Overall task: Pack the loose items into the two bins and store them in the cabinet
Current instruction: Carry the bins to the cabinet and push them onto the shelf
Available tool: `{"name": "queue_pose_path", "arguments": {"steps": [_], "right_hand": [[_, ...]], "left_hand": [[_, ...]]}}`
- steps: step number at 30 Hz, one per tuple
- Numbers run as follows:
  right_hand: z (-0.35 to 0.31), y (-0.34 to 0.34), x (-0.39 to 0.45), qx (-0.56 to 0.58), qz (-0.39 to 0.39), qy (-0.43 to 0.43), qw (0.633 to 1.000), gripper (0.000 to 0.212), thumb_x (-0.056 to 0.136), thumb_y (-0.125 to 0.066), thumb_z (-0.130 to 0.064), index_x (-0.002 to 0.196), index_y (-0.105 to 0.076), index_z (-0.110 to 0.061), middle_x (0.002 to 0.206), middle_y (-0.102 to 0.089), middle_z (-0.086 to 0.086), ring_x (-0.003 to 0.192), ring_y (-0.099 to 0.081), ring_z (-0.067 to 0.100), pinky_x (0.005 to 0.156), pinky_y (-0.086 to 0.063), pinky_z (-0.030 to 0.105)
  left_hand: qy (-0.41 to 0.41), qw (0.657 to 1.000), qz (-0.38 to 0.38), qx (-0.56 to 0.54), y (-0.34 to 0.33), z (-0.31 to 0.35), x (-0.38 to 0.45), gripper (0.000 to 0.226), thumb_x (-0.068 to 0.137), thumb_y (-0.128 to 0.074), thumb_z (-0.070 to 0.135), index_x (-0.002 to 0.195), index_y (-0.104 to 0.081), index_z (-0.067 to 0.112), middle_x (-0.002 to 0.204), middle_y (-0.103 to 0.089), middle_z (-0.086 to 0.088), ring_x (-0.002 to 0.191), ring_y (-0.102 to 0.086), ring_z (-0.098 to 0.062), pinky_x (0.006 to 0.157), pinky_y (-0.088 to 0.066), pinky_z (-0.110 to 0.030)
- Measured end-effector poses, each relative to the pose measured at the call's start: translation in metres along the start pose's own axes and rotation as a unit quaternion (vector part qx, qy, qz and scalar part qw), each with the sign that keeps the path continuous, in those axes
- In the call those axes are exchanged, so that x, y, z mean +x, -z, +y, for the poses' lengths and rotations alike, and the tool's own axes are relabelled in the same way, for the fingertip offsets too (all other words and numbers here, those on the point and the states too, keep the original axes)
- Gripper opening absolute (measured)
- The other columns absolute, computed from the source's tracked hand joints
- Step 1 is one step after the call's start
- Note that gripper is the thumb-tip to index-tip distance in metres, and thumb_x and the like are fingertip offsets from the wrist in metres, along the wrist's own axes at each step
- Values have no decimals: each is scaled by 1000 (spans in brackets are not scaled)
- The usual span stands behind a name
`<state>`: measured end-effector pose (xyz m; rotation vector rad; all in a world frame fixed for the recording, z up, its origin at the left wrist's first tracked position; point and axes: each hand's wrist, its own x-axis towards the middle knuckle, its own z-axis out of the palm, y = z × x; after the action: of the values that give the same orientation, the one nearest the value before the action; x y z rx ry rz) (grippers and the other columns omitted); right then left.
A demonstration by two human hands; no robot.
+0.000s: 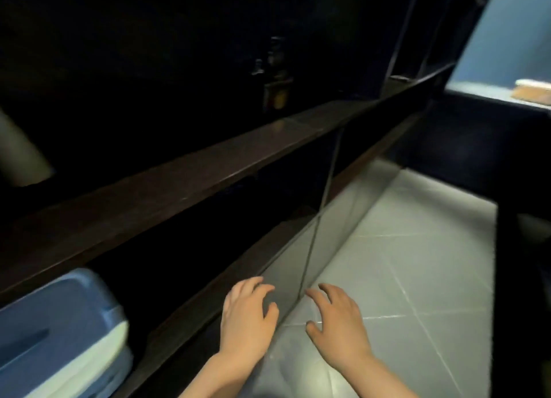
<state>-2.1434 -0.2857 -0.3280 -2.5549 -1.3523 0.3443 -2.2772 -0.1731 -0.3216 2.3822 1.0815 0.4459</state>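
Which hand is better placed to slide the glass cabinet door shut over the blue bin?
Probably the left hand: its fingers already lie on the glass door, on the side toward the blue bin. The right hand sits past the door's edge, over the floor tiles.

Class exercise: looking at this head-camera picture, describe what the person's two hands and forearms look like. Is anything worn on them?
Both the left hand and the right hand are bare: no gloves, rings, watch or bracelet can be seen. The forearms are uncovered as far as the bottom edge of the picture, with no sleeve showing. No markings are visible; the picture is slightly blurred.
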Motion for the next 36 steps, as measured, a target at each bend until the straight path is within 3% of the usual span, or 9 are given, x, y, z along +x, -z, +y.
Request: {"name": "queue_pose_path", "arguments": {"steps": [5,12,23,36], "right_hand": [[109,38,-24,38,86,-105,990,54,85,-50,-36,138,-41,-37,146,-35,-6,136,-31,13,110,-20,24],[243,99,-14,12,150,-200,968,54,87,-49,-36,139,-38,-37,145,-37,-9,136,-30,12,112,-21,27],[341,181,121,19,194,-225,955,52,85,-53,-34,136,-44,-34,138,-44,-10,131,-36,13,110,-26,29],[455,243,266,37,236,-328,914,51,85,-54,-32,135,-46,-32,135,-46,-12,129,-37,11,107,-26,28]], "left_hand": [[-103,988,-112,-2,-66,109,46,35,92,-44,37,125,-52,35,140,-39,16,130,-31,-7,107,-19,-22],[-177,972,-146,-43,-141,234,103,30,93,-45,36,121,-54,36,136,-42,18,128,-33,-5,106,-20,-22],[-207,970,-113,-54,-189,320,260,27,91,-49,35,117,-58,34,127,-50,17,122,-39,-6,99,-28,-23],[-265,945,-173,-79,-273,426,465,27,89,-52,31,114,-60,33,121,-55,16,117,-44,-7,97,-34,-25]]}}
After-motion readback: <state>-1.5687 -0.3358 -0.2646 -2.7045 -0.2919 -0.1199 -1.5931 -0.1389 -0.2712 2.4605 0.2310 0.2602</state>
